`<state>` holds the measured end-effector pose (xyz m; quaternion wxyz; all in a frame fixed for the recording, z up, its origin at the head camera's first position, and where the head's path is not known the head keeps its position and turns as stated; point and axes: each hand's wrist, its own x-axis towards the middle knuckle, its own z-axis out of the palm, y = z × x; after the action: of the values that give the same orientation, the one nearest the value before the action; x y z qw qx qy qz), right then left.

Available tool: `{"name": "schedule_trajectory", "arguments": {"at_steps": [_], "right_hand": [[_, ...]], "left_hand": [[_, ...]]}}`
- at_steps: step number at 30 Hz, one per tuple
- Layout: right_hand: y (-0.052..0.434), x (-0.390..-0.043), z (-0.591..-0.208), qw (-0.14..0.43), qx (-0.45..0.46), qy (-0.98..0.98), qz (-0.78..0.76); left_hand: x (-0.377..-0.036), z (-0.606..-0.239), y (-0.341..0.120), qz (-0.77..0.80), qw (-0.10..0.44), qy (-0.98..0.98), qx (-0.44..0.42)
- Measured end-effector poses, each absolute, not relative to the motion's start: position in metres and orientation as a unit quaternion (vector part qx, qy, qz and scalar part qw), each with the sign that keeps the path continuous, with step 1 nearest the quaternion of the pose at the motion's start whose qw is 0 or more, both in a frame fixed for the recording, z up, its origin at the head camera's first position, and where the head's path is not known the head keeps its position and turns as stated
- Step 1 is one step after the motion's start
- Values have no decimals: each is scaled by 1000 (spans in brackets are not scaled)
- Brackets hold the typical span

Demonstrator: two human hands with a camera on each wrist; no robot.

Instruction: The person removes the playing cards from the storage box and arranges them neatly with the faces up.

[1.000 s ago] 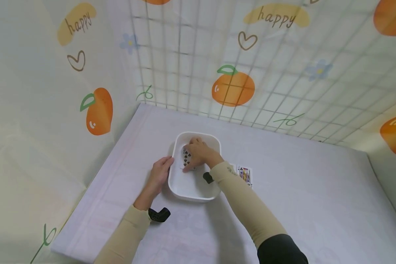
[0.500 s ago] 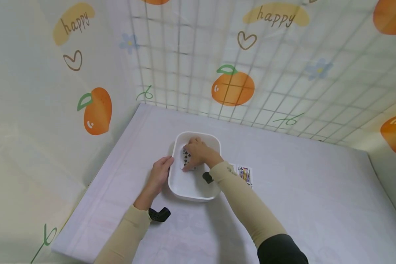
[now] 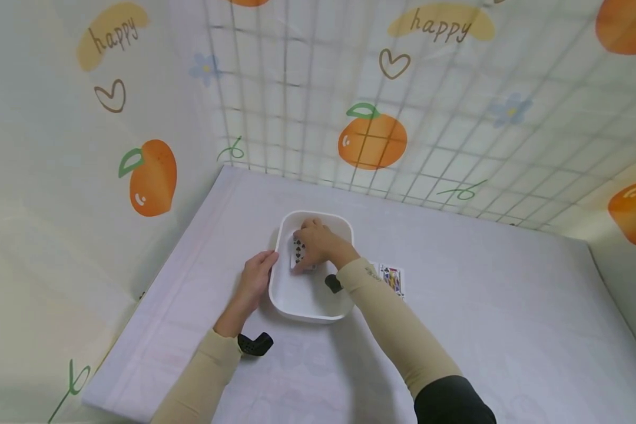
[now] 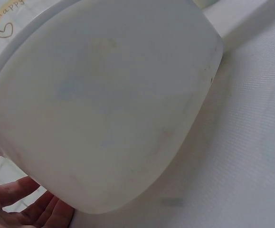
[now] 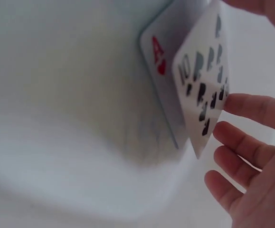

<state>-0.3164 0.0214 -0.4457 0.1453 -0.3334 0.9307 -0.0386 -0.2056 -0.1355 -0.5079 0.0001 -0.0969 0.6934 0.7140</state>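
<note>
A white rounded plastic basin (image 3: 302,303) stands on the table. My left hand (image 3: 254,280) grips its left rim, the thumb at the edge; the basin's outer wall (image 4: 104,104) fills most of the left wrist view. Inside the basin, my right hand (image 3: 320,244) holds a ten of spades playing card (image 5: 201,80) between thumb and fingers. That card is tilted, with an ace of hearts (image 5: 162,85) behind it. From the head camera, the right hand covers part of the ten (image 3: 299,250), and the ace cannot be made out.
Right of the basin, a face card (image 3: 392,280) lies on the white-covered table (image 3: 482,318), with another card (image 3: 374,268) partly hidden by the right sleeve. Printed cloth (image 3: 153,182) and a wire grid (image 3: 307,112) bound the table at left and back.
The head view has shifted very slightly. Both hands keep their places, the left on the basin rim and the right at the ten of spades.
</note>
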Motion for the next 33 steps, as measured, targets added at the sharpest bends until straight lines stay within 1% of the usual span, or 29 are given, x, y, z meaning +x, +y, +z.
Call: {"name": "schedule_trajectory", "arguments": {"at_steps": [12,26,33], "right_hand": [[30,-317,-438,140,-327,934,-42],[43,-314,-432,109,-343,932,-38],[49,-309,-419,100,-354,929,-33]], "left_hand": [[-204,-506,-133,717,4,691,-97],[-205,-505,-129,709,1,698,-103],[-203,-504,-129,708,7,698,-107]]}}
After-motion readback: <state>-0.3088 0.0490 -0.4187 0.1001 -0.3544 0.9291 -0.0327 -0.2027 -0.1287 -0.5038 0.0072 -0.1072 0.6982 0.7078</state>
